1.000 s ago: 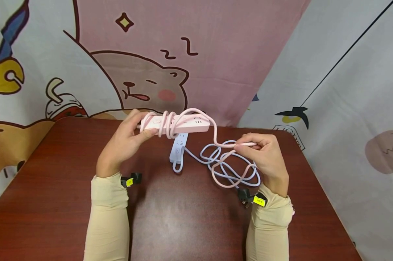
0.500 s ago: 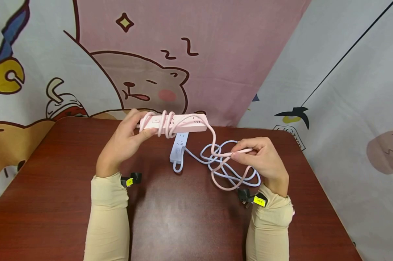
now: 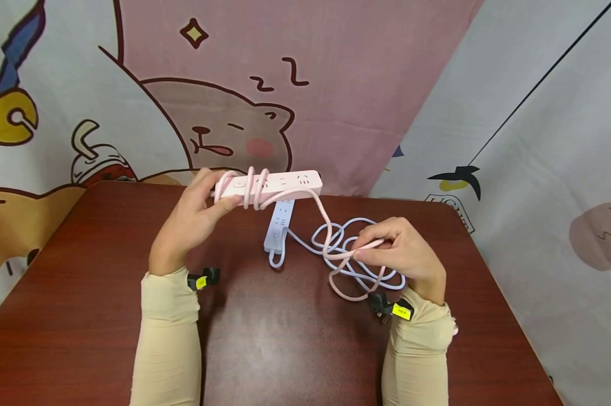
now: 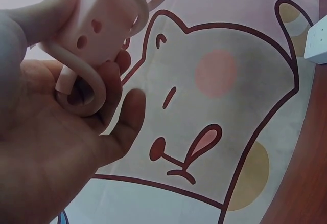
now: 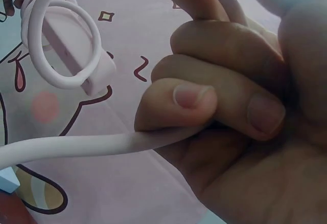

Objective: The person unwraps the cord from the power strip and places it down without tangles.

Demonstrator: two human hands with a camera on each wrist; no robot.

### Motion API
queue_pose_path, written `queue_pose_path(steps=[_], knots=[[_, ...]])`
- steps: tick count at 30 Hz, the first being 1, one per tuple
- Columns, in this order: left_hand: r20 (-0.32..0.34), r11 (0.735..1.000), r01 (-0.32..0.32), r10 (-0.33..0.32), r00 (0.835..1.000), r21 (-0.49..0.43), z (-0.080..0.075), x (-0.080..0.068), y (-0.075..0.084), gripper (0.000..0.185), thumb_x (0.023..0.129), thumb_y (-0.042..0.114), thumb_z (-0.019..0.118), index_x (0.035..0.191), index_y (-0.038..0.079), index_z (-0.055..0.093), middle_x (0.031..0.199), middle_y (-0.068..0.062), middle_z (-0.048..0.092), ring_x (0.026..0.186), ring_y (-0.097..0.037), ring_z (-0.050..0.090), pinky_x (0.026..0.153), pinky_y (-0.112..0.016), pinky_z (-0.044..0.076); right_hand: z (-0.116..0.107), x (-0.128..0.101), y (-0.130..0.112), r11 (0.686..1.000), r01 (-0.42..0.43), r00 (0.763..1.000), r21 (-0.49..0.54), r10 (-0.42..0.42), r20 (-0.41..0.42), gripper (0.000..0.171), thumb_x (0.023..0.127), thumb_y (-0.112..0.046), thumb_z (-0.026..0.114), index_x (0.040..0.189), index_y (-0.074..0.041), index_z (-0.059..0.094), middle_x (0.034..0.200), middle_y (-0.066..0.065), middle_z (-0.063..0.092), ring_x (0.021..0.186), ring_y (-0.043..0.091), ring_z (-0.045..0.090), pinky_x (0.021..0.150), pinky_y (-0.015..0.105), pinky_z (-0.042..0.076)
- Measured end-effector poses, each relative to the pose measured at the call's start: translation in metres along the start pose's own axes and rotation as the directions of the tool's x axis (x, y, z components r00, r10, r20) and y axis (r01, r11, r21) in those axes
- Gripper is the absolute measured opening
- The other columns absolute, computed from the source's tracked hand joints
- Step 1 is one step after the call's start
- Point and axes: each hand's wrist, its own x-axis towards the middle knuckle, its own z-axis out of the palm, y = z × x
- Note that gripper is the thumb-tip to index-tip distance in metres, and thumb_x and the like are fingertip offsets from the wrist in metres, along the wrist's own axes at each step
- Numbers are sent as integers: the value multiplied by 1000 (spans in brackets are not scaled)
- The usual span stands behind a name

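Observation:
A pink power strip (image 3: pixel 285 183) is held up above the back of the table, its pink cord (image 3: pixel 328 231) wound a few turns around its left half. My left hand (image 3: pixel 186 223) grips the strip's left end, thumb in front and fingers behind. In the left wrist view the cord leaves that end of the strip (image 4: pixel 97 29) in a loop beside the palm. My right hand (image 3: pixel 404 251) pinches the cord between thumb and fingers, lower and to the right. From there the cord hangs in a loop below the hand. In the right wrist view the fingers (image 5: pixel 179 104) curl over the cord (image 5: pixel 76 147).
A pale blue power strip (image 3: pixel 277 228) lies on the brown table (image 3: pixel 265 338) behind the pink one. Its pale blue cord (image 3: pixel 356 270) is loosely coiled to the right, under my right hand. A cartoon-printed cloth (image 3: pixel 346 84) hangs behind the table.
My right hand has moved a little down and left with the cord. The pink strip has tilted slightly, its right end higher, and the cord now passes below its front. My left hand keeps its grip.

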Motion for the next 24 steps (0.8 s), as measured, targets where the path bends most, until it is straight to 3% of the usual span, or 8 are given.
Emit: queue_pose_path(steps=[7, 18, 24], knots=[[-48, 999, 4, -1, 999, 50, -1, 0, -3, 44, 99, 22, 68, 139, 7, 59, 110, -12, 53, 93, -15, 43, 79, -29, 37, 1, 1, 3, 1000, -9, 1000, 6, 9, -4, 26, 82, 10, 72, 84, -14, 80, 80, -8, 73, 64, 0, 61, 52, 19, 48], [-76, 999, -12, 15, 997, 41, -2, -1, -2, 44, 99, 21, 67, 140, 9, 58, 106, -10, 51, 88, -15, 40, 75, -28, 34, 3, 11, 10, 992, -65, 998, -104, 66, 5, 8, 88, -2, 75, 89, -8, 79, 80, -6, 72, 64, 1, 58, 51, 23, 48], [-92, 1000, 0, 2, 996, 18, -2, 0, -2, 44, 98, 19, 69, 139, 8, 59, 108, -10, 51, 92, -13, 41, 77, -25, 36, -2, 13, 17, 977, -95, 995, -189, 86, -58, 5, 89, -7, 75, 91, -8, 80, 83, -9, 75, 71, 1, 65, 64, 21, 52]])
